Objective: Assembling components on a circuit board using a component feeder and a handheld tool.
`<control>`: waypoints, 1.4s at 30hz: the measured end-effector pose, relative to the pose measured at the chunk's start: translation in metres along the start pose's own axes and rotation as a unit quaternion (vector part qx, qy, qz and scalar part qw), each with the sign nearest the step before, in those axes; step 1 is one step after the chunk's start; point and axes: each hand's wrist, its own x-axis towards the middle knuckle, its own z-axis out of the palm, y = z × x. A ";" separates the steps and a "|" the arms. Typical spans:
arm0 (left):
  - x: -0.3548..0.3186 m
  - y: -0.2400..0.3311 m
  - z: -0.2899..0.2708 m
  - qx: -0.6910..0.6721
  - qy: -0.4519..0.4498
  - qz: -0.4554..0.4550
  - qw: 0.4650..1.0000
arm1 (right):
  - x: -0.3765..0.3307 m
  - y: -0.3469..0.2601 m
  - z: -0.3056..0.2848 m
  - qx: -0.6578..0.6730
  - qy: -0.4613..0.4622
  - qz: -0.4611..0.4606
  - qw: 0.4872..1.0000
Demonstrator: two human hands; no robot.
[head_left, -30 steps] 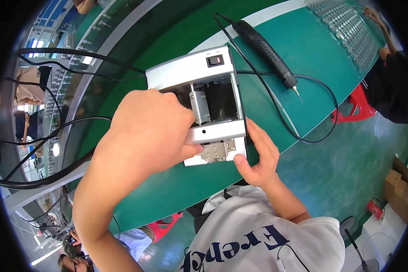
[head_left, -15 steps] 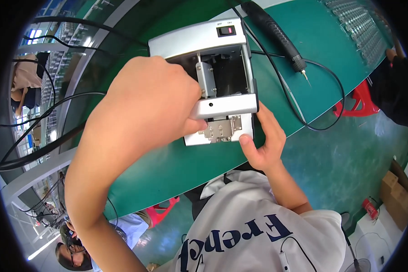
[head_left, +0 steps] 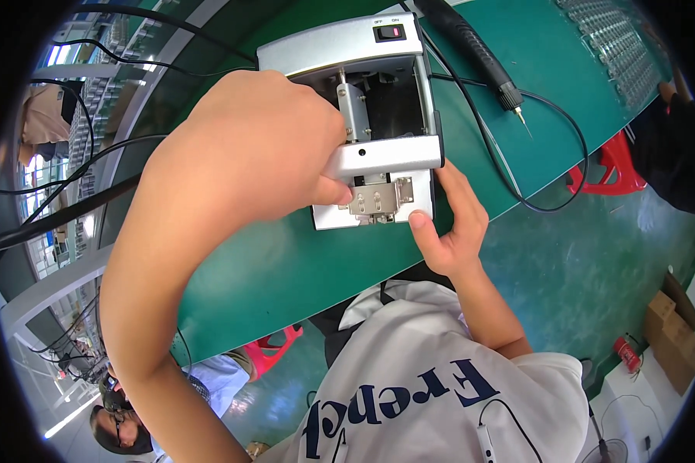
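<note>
A silver-grey screw feeder (head_left: pixel 340 46) with a lit red rocker switch and an open top stands on the green tabletop. My left hand (head_left: pixel 251 147) is closed over its front left side, the curled fingers hidden behind the front bar. The left thumb presses beside a metal bracket (head_left: pixel 374 199) on the white front base. At the front right corner, my right hand (head_left: pixel 455 220) grips the feeder, thumb on the base and fingers along the side. A black electric screwdriver (head_left: pixel 475 58) with a thin bit lies to the right, apart from both hands.
Clear plastic trays (head_left: pixel 606 46) lie at the far right of the green table (head_left: pixel 247 301). A black cable (head_left: pixel 571 127) loops beside the screwdriver. Red stools (head_left: pixel 614 166) stand by the table. Other people are at left and right; cardboard boxes (head_left: pixel 672 332) sit at lower right.
The view has shifted slightly, so the screw feeder and both hands appear a little higher. Both grips look the same.
</note>
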 end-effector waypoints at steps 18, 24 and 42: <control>0.007 -0.008 -0.005 -0.074 -0.018 0.008 0.997 | -0.001 0.003 -0.002 -0.007 -0.009 0.010 1.000; 0.011 -0.010 -0.008 -0.081 -0.035 0.019 0.996 | 0.001 0.008 -0.002 0.000 0.001 0.000 1.000; -0.003 -0.013 0.008 -0.089 0.041 0.024 0.995 | 0.000 0.004 -0.003 -0.011 -0.019 0.029 0.999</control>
